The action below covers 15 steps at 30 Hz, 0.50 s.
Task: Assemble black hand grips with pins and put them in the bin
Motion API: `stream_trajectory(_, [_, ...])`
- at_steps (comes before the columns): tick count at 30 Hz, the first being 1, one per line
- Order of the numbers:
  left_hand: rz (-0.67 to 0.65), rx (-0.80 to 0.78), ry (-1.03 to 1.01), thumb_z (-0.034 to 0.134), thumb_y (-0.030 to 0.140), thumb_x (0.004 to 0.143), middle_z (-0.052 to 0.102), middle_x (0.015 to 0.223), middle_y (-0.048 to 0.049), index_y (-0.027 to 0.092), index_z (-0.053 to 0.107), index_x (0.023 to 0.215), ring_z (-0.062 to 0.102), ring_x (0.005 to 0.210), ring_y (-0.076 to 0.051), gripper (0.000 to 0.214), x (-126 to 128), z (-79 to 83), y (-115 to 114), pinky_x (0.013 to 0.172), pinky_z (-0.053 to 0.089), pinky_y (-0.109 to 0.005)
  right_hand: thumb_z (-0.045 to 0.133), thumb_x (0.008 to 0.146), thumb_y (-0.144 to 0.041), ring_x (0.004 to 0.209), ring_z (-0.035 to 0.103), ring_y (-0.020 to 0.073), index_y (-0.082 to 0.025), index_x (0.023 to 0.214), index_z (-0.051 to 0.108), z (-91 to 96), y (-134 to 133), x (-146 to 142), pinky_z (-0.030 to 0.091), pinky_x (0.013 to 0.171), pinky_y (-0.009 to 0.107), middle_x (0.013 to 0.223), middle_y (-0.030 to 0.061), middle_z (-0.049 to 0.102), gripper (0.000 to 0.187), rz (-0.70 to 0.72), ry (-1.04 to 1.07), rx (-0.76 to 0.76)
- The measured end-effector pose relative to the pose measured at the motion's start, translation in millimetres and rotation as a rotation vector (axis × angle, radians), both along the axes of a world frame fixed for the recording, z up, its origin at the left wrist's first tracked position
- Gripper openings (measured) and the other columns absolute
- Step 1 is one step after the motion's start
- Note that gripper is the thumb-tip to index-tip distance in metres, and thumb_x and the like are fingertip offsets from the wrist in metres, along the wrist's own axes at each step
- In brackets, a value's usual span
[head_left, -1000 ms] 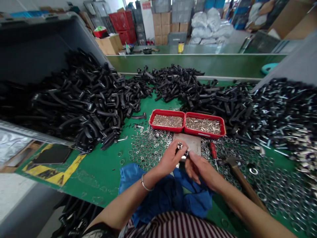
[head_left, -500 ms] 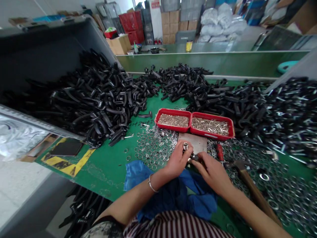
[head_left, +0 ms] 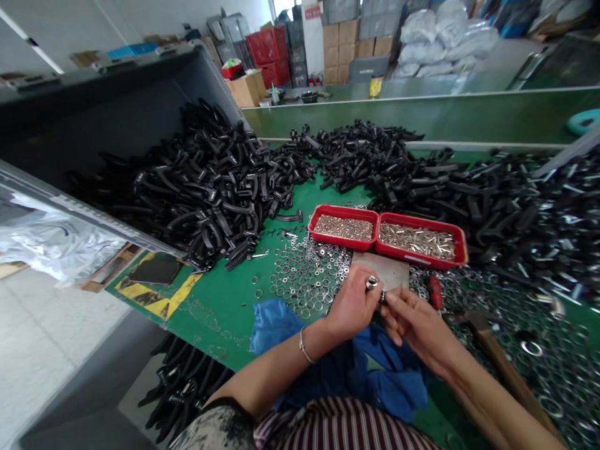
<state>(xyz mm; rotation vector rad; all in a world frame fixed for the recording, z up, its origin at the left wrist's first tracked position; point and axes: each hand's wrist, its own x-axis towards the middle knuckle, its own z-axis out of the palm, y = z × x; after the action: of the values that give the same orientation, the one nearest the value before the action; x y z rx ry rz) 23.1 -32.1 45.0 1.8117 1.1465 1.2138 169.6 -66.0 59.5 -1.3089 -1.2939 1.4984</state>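
Both my hands meet over a small steel plate [head_left: 382, 270] at the table's near side. My left hand [head_left: 352, 303] pinches a short metal bolt [head_left: 375, 289] with a round shiny head and a washer on it. My right hand [head_left: 415, 323] holds the bolt's other end between fingertips and thumb, and its shank is mostly hidden by my fingers. A blue cloth [head_left: 389, 375] lies on my lap below both hands. A bangle circles my left wrist.
A red two-part tray [head_left: 415, 257] of small nuts and metal sleeves stands just beyond the plate. Loose washers [head_left: 309, 274] cover the green table [head_left: 220, 325]. Black curved parts [head_left: 206, 187] heap in a grey bin. A red-handled screwdriver [head_left: 435, 292] and a wooden-handled hammer [head_left: 501, 369] lie right.
The whole scene has shifted right and slightly down in view as my head turned. My hands have rotated the bolt slightly, and its round head now points more upward. Both still hold it.
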Motion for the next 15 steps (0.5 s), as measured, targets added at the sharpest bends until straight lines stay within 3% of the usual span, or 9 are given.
stream_trajectory(4, [0.005,0.009,-0.018,0.035,0.033,0.103,0.053,0.096,-0.0069,0.018,0.049,0.095,0.053,0.093,-0.019,0.022,-9,7.7,-3,0.089,0.046,-0.034,0.065,0.087,-0.053,0.045,0.046,0.0100,-0.024,0.088,0.048,7.2,-5,-5,0.039,0.042,0.023,0.061,-0.0066,0.051,0.034,-0.088,0.052,-0.005])
stream_trajectory(6, [0.003,0.041,0.026,0.035,0.033,0.103,0.053,0.099,-0.0075,0.018,0.049,0.096,0.052,0.095,-0.019,0.021,-12,13.8,0,0.091,0.045,-0.034,0.059,0.090,-0.054,0.040,0.036,0.0087,-0.025,0.088,0.045,8.7,-6,-3,0.032,0.038,0.021,0.056,-0.0100,0.043,0.032,-0.032,0.137,-0.063])
stream_trajectory(8, [-0.080,0.063,0.174,0.036,0.033,0.102,0.053,0.104,-0.0088,0.018,0.049,0.098,0.052,0.099,-0.019,0.021,-10,18.1,10,0.093,0.045,-0.035,0.050,0.094,-0.055,0.036,0.028,0.0081,-0.026,0.091,0.044,6.7,-4,3,0.027,0.035,0.021,0.054,-0.0109,0.043,0.030,0.072,0.149,-0.119])
stream_trajectory(11, [-0.314,0.067,0.581,0.037,0.031,0.100,0.056,0.103,-0.0101,0.016,0.053,0.098,0.054,0.098,-0.022,0.022,2,16.4,35,0.091,0.046,-0.036,0.050,0.095,-0.051,0.045,0.045,0.0112,-0.023,0.103,0.050,-0.9,-4,19,0.037,0.043,0.024,0.066,-0.0046,0.059,0.029,0.120,-0.158,0.014])
stream_trajectory(13, [-0.473,0.087,0.861,0.040,0.028,0.098,0.059,0.103,-0.0117,0.014,0.057,0.097,0.056,0.100,-0.024,0.022,15,11.0,50,0.093,0.045,-0.038,0.051,0.096,-0.046,0.064,0.060,0.0162,-0.021,0.111,0.053,-5.3,-8,34,0.048,0.058,0.028,0.079,0.0010,0.065,0.029,0.099,-0.382,0.140])
stream_trajectory(15, [-0.545,0.092,1.047,0.047,0.031,0.094,0.061,0.106,-0.0146,0.012,0.061,0.097,0.057,0.104,-0.027,0.023,27,7.3,62,0.094,0.045,-0.041,0.048,0.097,-0.044,0.084,0.065,0.0204,-0.021,0.114,0.056,-7.5,-18,53,0.052,0.075,0.033,0.092,0.0053,0.068,0.029,0.091,-0.513,0.199])
